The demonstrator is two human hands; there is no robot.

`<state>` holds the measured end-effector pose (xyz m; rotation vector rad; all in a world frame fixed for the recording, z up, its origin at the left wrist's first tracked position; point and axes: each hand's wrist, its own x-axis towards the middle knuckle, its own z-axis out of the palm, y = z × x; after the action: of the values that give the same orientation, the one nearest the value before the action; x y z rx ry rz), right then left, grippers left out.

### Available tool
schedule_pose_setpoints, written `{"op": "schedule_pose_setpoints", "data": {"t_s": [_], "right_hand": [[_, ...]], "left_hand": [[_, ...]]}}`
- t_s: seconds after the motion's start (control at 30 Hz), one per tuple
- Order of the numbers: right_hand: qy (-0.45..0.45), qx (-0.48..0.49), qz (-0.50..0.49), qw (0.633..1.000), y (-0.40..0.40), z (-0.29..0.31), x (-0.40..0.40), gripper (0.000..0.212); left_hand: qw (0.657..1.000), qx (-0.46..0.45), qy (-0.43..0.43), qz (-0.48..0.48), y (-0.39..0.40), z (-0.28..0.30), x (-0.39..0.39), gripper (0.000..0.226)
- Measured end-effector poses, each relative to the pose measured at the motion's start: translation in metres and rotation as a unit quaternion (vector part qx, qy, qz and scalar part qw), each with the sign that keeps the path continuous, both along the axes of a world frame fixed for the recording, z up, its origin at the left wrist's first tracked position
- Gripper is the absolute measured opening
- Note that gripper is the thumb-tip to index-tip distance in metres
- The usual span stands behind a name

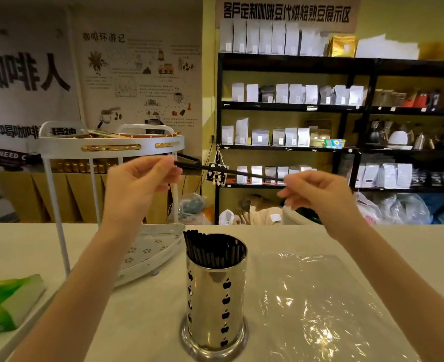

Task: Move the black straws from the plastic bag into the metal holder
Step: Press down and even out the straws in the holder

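**Straws held above holder**

Metal holder [215, 299] stands at lower centre of the surface [150, 322], loaded with black straws [210, 248]. Plastic bag [320, 304] lies flat to its right. Left hand [142, 178] and right hand [317, 192], each grip pinched narrow, hold opposite ends of a few held straws [231, 171] at mid-frame.

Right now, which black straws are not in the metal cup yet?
The few straws held sideways in the air between the left hand and right hand. All the others already stand in the metal cup.
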<state>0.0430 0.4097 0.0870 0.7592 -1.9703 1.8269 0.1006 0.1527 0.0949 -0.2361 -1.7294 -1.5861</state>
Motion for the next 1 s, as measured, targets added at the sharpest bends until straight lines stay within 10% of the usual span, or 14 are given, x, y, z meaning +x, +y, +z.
{"op": "schedule_pose_setpoints", "data": {"t_s": [0.2,0.37,1.0], "right_hand": [[0.026,0.198,0.055,0.978,-0.028,-0.031,-0.003,0.011],[0.046,0.294,0.052,0.953,-0.048,-0.048,-0.006,0.014],[0.172,0.223,0.028,0.959,-0.04,-0.065,0.025,0.021]], "left_hand": [[0.994,0.03,0.092,0.054,-0.001,0.025,-0.004,0.016],[0.98,-0.119,0.137,0.081,0.015,0.027,-0.006,0.026],[0.907,-0.414,-0.057,-0.05,0.037,-0.038,-0.007,0.016]]}}
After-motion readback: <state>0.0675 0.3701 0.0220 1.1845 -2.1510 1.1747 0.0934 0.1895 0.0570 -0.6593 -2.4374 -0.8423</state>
